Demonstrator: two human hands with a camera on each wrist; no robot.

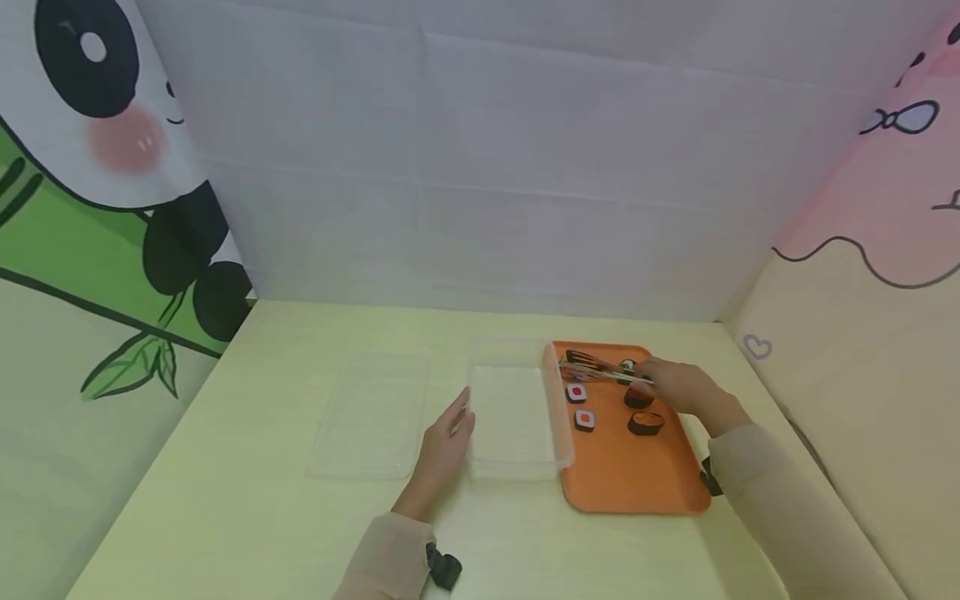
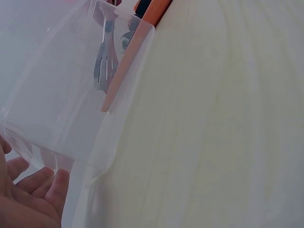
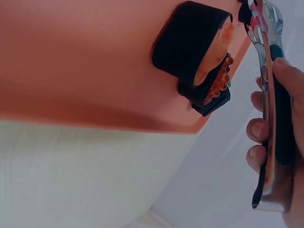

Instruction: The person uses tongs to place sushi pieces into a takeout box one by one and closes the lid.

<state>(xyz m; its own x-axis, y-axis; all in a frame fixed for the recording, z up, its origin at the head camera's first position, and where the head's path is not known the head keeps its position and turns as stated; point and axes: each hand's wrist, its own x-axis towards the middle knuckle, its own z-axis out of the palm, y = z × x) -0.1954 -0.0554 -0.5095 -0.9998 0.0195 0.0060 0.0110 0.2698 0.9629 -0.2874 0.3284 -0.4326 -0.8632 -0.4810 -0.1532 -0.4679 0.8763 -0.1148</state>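
Note:
My right hand (image 1: 682, 387) grips metal serving tongs (image 3: 270, 109) with dark handle grips, thumb on one arm and fingers round the other. Their slotted heads hang over the far left part of the orange tray (image 1: 615, 475); a dark and pink piece (image 3: 256, 19) shows at them, and I cannot tell whether they pinch it. Sushi pieces lie below: two small rolls, one being the roll (image 1: 584, 419), and several dark-wrapped pieces, including the orange-topped sushi (image 1: 647, 423). With fingers extended, my left hand (image 1: 442, 446) touches the left wall of a clear plastic container (image 1: 517, 471).
Flat on the pale table (image 1: 262, 517), left of the container, lies a clear lid (image 1: 367, 417). The container's right rim overlaps the tray in the head view. A white sheet (image 1: 510, 208) closes off the back, with printed cloths at both sides.

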